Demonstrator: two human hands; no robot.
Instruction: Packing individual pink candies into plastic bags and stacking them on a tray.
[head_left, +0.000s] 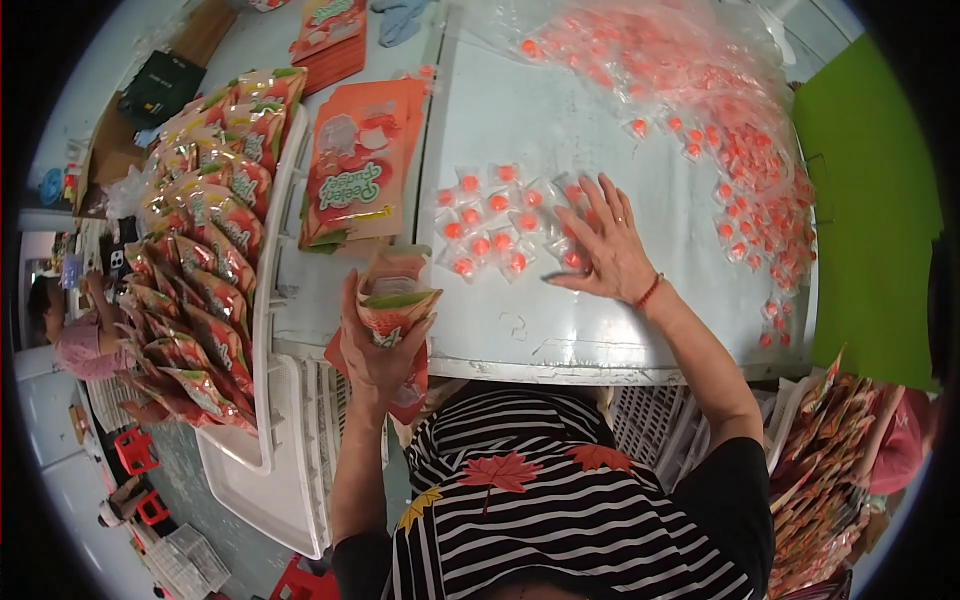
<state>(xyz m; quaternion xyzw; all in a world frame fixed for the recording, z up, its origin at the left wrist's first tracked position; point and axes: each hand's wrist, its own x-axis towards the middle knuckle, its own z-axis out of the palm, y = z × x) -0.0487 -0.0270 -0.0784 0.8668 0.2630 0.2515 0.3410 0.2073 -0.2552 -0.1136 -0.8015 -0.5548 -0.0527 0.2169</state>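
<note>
My left hand [368, 352] is wrapped round a red and green printed pouch [396, 316], holding it upright at the table's front edge. The pouch's mouth gapes at the top; what is inside cannot be made out. My right hand [615, 252] lies on the table with fingers spread, touching a few clear-wrapped orange-red candies [498, 203]. Several more of these candies sit in a loose group between both hands. Beyond my left hand is a stack of flat pouches [350, 150] of the same print.
A big heap of wrapped candies [735, 195] covers the table's far right, partly under clear plastic film. Filled pouches [205, 250] crowd a white tray [270, 400] at left. A green panel [870, 200] stands at right. People work on both sides.
</note>
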